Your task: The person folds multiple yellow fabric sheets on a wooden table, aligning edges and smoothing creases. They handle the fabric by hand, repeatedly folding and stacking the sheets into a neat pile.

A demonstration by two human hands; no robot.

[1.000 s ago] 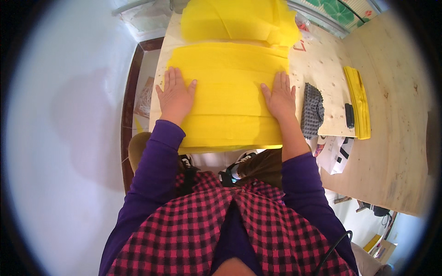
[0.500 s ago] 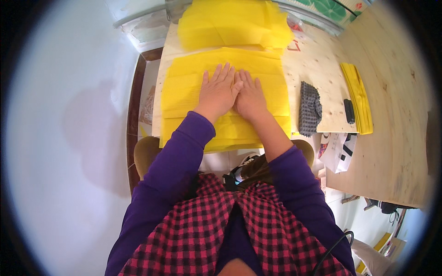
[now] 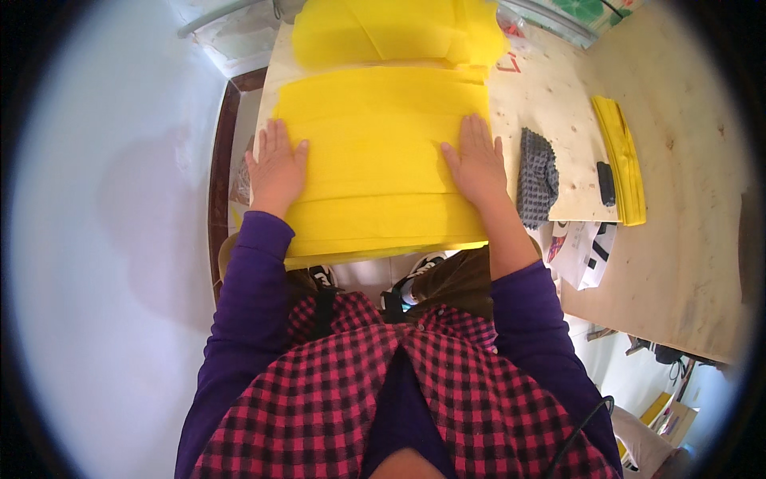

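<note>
A pale wooden table point(image 3: 570, 100) stands before you. Across its near part lies a broad yellow cloth point(image 3: 375, 160), with a second yellow cloth point(image 3: 391, 32) beyond. Your left hand point(image 3: 277, 166) and right hand point(image 3: 479, 166) rest flat, well apart, at the near cloth's sides. Rightward lie a grey cloth point(image 3: 536, 180) and a black object point(image 3: 606, 184), too unclear to identify.

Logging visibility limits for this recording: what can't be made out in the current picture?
All in the head view:
- Palms of the left hand and right hand: hidden by the hands' own backs.
- Layers in the near yellow fabric: covered by its top surface.
- Far yellow fabric: cut off by the top edge.
- White bag: upper part hidden by the wooden tabletop.
- Black object: too small to identify.
</note>
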